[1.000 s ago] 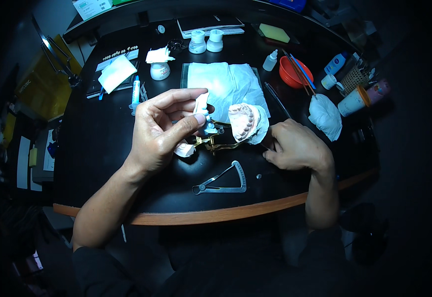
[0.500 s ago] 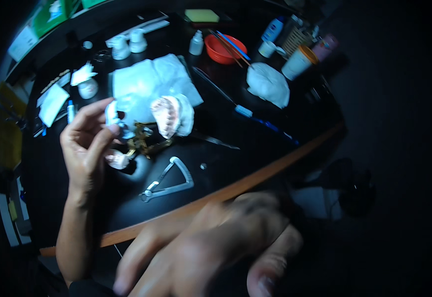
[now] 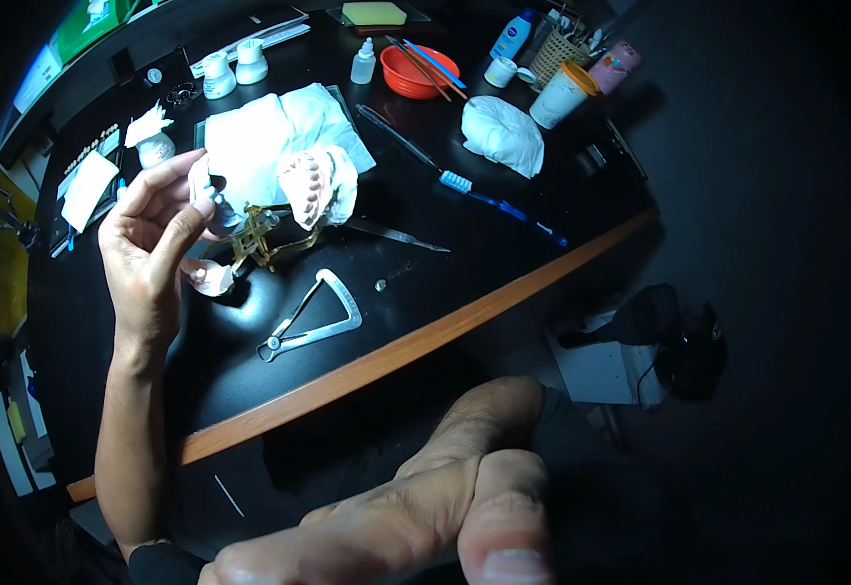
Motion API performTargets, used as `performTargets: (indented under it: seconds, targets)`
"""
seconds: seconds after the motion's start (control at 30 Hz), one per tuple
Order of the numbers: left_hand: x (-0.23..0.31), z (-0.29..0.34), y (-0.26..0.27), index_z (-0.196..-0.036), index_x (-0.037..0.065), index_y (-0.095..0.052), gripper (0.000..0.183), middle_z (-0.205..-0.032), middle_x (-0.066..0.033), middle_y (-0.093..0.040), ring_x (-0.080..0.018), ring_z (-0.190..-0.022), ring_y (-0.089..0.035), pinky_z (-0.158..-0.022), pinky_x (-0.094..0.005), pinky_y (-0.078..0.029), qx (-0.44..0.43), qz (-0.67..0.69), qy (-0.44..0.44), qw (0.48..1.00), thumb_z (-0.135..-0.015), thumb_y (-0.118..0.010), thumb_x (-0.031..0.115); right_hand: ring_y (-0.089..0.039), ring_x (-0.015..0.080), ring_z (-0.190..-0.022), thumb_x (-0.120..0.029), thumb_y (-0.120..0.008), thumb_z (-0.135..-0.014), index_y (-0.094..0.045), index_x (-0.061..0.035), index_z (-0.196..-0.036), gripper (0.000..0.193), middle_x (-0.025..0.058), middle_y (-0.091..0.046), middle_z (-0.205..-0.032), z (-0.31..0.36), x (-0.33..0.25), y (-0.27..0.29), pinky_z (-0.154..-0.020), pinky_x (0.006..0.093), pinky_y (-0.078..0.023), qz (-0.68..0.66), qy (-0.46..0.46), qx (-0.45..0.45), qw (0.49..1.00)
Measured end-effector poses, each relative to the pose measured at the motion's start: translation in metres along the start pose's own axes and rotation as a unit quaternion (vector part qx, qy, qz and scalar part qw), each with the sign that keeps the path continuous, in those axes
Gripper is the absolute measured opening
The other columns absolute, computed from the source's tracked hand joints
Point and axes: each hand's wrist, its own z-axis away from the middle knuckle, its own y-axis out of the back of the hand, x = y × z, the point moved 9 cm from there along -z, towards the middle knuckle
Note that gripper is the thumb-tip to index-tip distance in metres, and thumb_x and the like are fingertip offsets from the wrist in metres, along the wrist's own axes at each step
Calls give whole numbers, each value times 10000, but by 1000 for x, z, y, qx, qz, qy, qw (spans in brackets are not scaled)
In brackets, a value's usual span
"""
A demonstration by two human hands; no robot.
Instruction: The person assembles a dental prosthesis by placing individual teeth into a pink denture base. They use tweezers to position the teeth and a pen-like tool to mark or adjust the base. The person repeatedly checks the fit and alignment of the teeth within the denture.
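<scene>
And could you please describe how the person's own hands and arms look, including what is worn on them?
The left hand and right hand are both ungloved, with no ring, watch or bracelet visible. The left forearm is bare down to a dark sleeve near the elbow. The right sleeve is too dark to make out clearly.

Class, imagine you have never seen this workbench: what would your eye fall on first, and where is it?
Probably the right hand, looming large at the lower edge. Next, perhaps, the brightly lit tooth model, overlapping the white sheet in view, to the right of the left hand, which pinches a small pale piece. Farther back on the black table, the red bowl stands out by its colour.
</scene>
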Motion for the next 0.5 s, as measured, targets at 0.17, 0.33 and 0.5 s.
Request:
performTargets:
  seconds: [0.17,0.33,0.5]
  targets:
    - [-5,-6,-4,-1295,-42,-670,392,-1009,-105,-736,-122,-871,-695,-769,-263,-573,-4,-8,-2,1000,-925,-727,73,-568,437,-1228,-527,-501,-1019,-476,-40,-1071,491,373,-634,-1270,17,-3,-3,-1062,546,-368,16,-47,9,999]
    - [-2,-7,2,-1276,-31,-684,369,-1010,-91,-734,-115,-881,-684,-756,-241,-555,4,9,-18,1000,-917,-728,46,-545,285,-1063,-283,-625,-933,-569,-36,-1037,274,240,-631,-1137,22,-68,7,-907,415,-399,460,-98,-32,882]
    - [4,-5,-2,-1238,-24,-702,353,-978,-80,-749,-110,-859,-702,-758,-246,-580,-6,13,-34,999,-906,-769,75,-546,56,-678,38,-747,-844,-647,-23,-868,119,51,-648,-896,36,-174,41,-605,200,-420,907,-139,147,370]
